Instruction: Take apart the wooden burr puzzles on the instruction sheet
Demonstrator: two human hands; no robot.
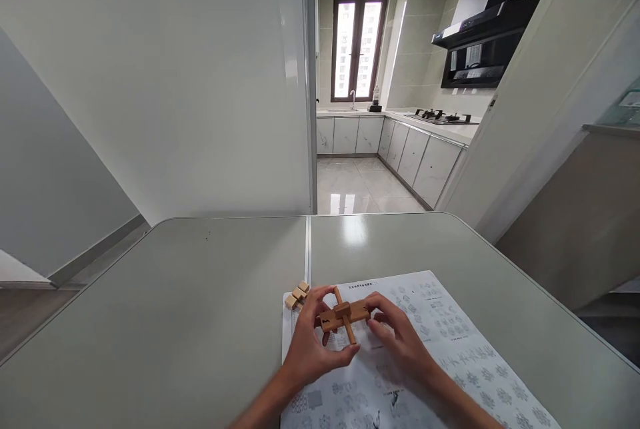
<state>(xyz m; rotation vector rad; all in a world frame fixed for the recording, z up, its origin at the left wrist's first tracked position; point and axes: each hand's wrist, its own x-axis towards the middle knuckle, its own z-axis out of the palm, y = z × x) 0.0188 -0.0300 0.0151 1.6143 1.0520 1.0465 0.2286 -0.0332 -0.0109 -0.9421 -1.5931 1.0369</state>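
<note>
A partly joined wooden interlocking puzzle [343,311] is held above a printed sheet, its pieces crossing in the middle. My left hand [311,342] is closed on it, the thumb at the lower end of a thin stick and a finger near the stick's upper end. With thumb and fingertips, my right hand [395,329] grips the right end of the flat crosspiece. A dark mark shows on the crosspiece's left end. Just behind my left hand, several loose wooden pieces [298,295] lie at the sheet's upper left corner, partly hidden by my fingers.
The printed instruction sheet [450,342], covered with small diagrams, lies beneath my hands. It rests on a pale grey-green table [200,309] with a seam [308,249] down it. Beyond the far edge are a white wall [225,82] and a doorway to a kitchen with cabinets [400,146].
</note>
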